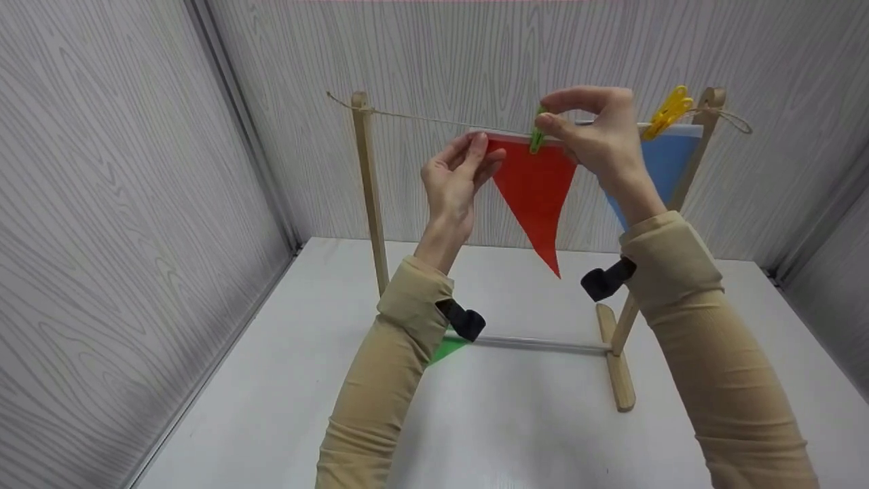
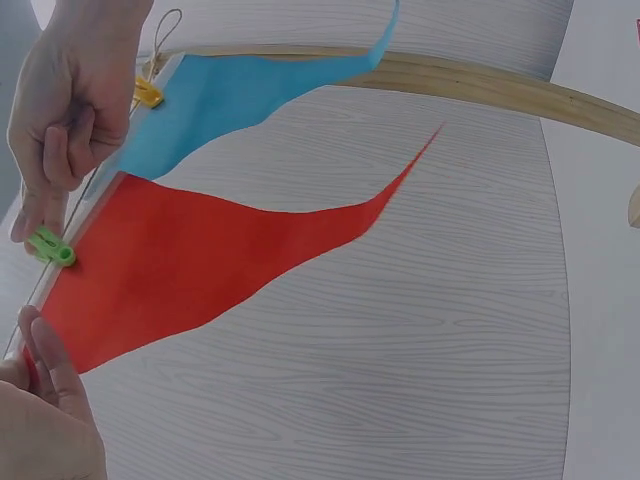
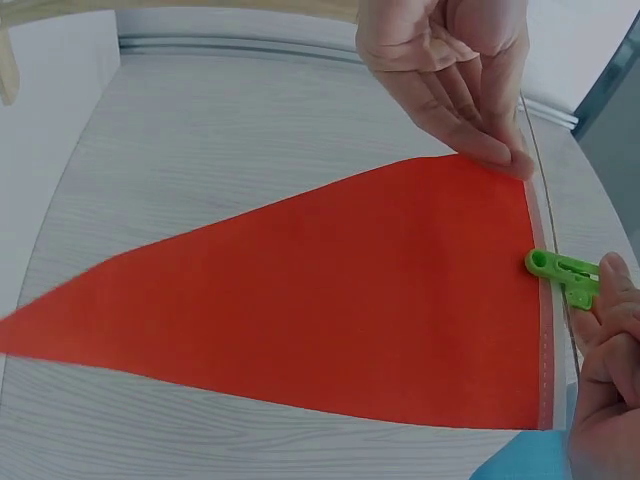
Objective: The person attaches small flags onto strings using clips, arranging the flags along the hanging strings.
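A red triangular flag (image 1: 536, 187) (image 2: 190, 265) (image 3: 330, 300) hangs point-down from a string (image 1: 421, 119) stretched between two wooden posts. My left hand (image 1: 458, 170) (image 3: 455, 70) pinches the flag's upper left corner against the string. My right hand (image 1: 597, 132) (image 2: 60, 120) pinches a green clothespin (image 1: 538, 132) (image 2: 50, 246) (image 3: 560, 272) that sits on the flag's top edge. A blue flag (image 1: 662, 166) (image 2: 230, 95) hangs to the right, held by a yellow clothespin (image 1: 669, 111) (image 2: 147, 92).
The wooden stand (image 1: 370, 190) rests on a white table (image 1: 285, 380), with a foot (image 1: 618, 373) at the right and a pale crossbar (image 1: 543, 344) low down. A green flag (image 1: 448, 348) lies on the table behind my left sleeve. Grey wood-grain walls close in.
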The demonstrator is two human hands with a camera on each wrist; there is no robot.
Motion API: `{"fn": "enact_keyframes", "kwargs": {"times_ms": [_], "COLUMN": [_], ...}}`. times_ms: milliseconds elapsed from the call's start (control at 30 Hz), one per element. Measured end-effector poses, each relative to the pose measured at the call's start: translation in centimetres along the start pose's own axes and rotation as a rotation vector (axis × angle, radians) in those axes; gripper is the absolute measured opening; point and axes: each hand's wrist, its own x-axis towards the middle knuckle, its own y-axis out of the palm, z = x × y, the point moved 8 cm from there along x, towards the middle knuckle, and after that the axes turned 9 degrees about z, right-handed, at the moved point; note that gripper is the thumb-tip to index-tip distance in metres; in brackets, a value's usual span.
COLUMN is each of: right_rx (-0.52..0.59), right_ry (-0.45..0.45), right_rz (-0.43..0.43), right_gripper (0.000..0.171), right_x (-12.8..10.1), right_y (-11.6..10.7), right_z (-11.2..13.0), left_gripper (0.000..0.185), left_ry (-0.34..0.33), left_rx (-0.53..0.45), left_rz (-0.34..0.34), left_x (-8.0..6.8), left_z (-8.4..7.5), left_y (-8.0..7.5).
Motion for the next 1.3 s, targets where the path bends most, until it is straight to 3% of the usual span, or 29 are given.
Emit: {"fn": "enact_keyframes", "kwargs": {"times_ms": [600,1000,1300], "right_rx": [0.010,0.066,0.122], "right_ry": [-0.012,-0.020,-0.123], "right_rz": [0.020,0.033,-0.007], "right_gripper": [0.040,0.047,0.044], "right_x": [-0.1,-0.3,-1.1], "right_y": [0.2,0.3,0.7], "right_z": [-0.4,-0.8,-0.6], "left_gripper": [0.028,0.032,0.036], "left_ry": [0.014,-0.001,0.012], "left_rx": [0.013,-0.005,-0.003], "left_rz": [0.011,-0.020,-0.025], "left_x": [0.1,0.0,-0.1], "left_z": [-0.1,0.3,0.7], "left_y": [0.2,-0.8,-1.7]}}
